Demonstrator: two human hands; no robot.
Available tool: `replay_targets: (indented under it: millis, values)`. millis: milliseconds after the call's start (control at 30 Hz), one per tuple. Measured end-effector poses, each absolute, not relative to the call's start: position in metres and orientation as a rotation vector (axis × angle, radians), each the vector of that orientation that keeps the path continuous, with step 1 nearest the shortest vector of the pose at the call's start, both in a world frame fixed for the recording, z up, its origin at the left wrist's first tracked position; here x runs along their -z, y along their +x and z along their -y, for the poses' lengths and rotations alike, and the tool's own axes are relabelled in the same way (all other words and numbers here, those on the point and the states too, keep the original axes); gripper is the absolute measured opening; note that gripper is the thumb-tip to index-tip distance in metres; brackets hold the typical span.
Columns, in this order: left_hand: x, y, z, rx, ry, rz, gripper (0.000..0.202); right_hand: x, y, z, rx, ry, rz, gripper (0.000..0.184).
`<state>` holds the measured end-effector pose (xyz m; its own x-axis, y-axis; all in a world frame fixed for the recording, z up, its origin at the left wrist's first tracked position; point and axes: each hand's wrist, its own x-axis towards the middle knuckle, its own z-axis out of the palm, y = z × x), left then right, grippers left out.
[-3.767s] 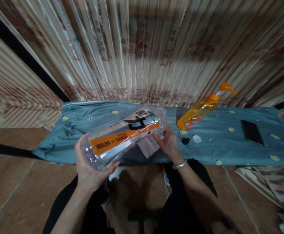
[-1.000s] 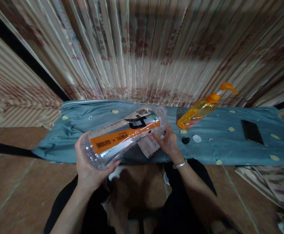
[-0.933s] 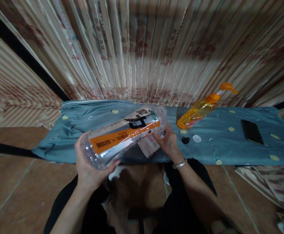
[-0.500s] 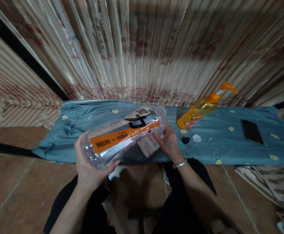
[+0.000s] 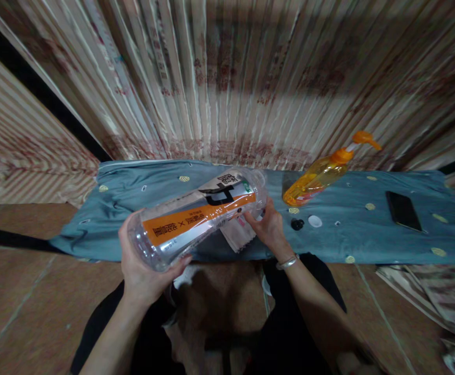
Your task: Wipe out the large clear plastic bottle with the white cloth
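Bottle (image 5: 199, 213): slanted, over the cloth-covered table (image 5: 90, 239) | left hand (image 5: 141, 273): fingers clamped round base | right hand (image 5: 269, 229): fingers clamped near neck | handling: support both ends, squeeze lightly; plastic probably dents.

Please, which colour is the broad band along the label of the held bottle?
The band is orange with dark lettering; the head view shows it best.
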<state>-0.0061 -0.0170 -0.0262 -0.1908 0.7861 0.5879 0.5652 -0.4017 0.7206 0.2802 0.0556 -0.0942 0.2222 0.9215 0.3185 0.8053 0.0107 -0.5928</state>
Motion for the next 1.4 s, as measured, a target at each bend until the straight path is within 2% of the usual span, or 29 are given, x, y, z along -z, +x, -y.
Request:
replay_targets:
  millis: [367, 667, 1400]
  values:
    - [0.0300, -0.0020, 0.0161, -1.737, 1.934, -1.561, 0.092, 0.0944, 0.2813, -0.0557, -0.230, -1.798, 1.608, 0.056]
    - [0.0290, -0.0034, 0.0158, -1.725, 1.999, -1.558, 0.094, 0.0939, 0.2808, -0.0552, -0.238, -1.761, 1.583, 0.051]
    - [0.0304, -0.0035, 0.0150, -1.739, 1.959, -1.563, 0.097, 0.0909, 0.2799, -0.0544, -0.242, -1.781, 1.593, 0.053]
